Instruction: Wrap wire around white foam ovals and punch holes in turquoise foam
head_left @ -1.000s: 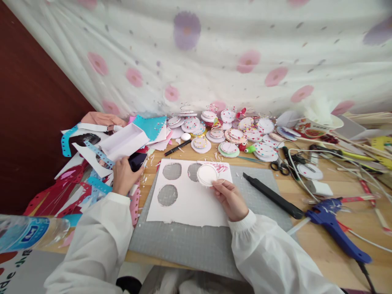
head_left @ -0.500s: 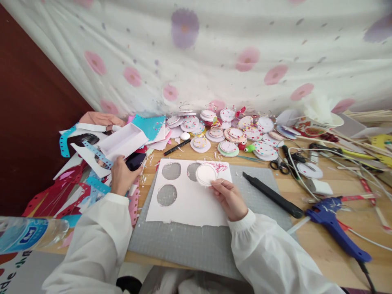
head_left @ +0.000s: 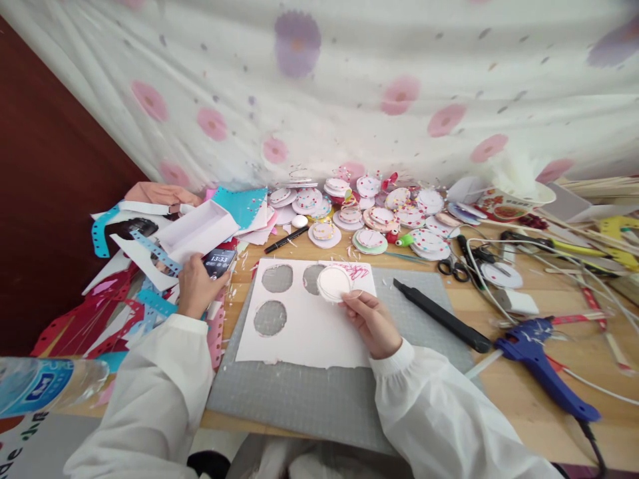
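Note:
At the left, my left hand [head_left: 197, 286] grips a dark phone [head_left: 219, 263] by its edges, thumb on the near side. Its lit screen reads 13:33. Between thumb and fingertips, my right hand [head_left: 373, 320] pinches a white paper disc [head_left: 333, 283] with a rough edge. The disc is over a white sheet [head_left: 304, 342] with round holes cut in it and pink scribble at its upper right corner. Under the sheet lies a grey cutting mat [head_left: 299, 399]. A black utility knife [head_left: 439, 316] rests on the mat, right of my right hand.
Several decorated paper discs [head_left: 369, 238] are stacked along the back. A white box [head_left: 200, 229] and paper scraps [head_left: 107, 313] crowd the left, near a water bottle [head_left: 44, 386]. To the right lie scissors [head_left: 453, 267], a blue glue gun [head_left: 544, 366] and cables. A black marker [head_left: 286, 239] lies behind the sheet.
The phone's screen, dark before, is now lit and shows the time. Both hands keep nearly the same places and grips; the whole view has shifted slightly.

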The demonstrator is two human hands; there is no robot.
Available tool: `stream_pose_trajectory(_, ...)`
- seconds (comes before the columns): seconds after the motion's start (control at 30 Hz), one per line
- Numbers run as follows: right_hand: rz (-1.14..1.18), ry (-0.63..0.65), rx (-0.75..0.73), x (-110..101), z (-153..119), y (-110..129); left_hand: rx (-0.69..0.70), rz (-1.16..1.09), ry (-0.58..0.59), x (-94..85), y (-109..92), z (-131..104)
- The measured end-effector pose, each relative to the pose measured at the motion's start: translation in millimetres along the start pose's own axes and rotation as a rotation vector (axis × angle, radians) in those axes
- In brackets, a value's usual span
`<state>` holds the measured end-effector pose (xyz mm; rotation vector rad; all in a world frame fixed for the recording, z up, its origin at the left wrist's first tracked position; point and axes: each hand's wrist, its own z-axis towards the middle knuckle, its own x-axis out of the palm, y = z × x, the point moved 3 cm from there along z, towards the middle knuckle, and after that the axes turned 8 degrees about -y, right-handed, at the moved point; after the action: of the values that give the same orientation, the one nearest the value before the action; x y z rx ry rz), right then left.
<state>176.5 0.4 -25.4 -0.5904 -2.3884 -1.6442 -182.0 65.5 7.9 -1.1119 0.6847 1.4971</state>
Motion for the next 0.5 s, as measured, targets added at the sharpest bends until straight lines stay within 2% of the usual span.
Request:
stream_pose_trajectory(0.1,0.009,-0.002,0.004,0,0,0,0.064,0.082,0.1,-6.6,-8,4)
stream_pose_trajectory(0.17,0.015,-0.003,0.006,0,1,0,0.072,0.036,0.15,-24.1,-26,3)
stream_pose_trajectory(0.2,0.016,-0.003,0.008,0,1,0,0.102,-0.037,0.125,-39.1,-41,0)
stream_pose_trajectory(0.27,0.017,-0.004,0.013,0,0,-1,0.143,-0.394,0.016,-79.6,-79,-14)
stream_pose_trajectory(0.3,0.017,-0.005,0.016,0,0,0,0.101,-0.68,0.005,-101.0,-99,-24)
stream_pose_trajectory(0.33,0.018,-0.005,0.019,0,-1,0,0.037,-1.011,0.079,-119.7,-120,-38)
stream_pose_trajectory(0.37,0.019,-0.005,0.023,0,-1,0,-0.028,-1.331,0.243,-135.1,-143,-54)
stream_pose_trajectory(0.4,0.02,-0.005,0.026,0,-2,1,-0.063,-1.575,0.544,-146.2,-167,-74)
stream_pose_trajectory(0.47,0.024,-0.005,0.028,0,-3,1,-0.079,-1.784,1.192,-159.8,-209,-122)
stream_pose_trajectory(0.5,0.025,-0.006,0.027,0,-2,1,-0.038,-1.799,1.378,-161.7,-222,-146)
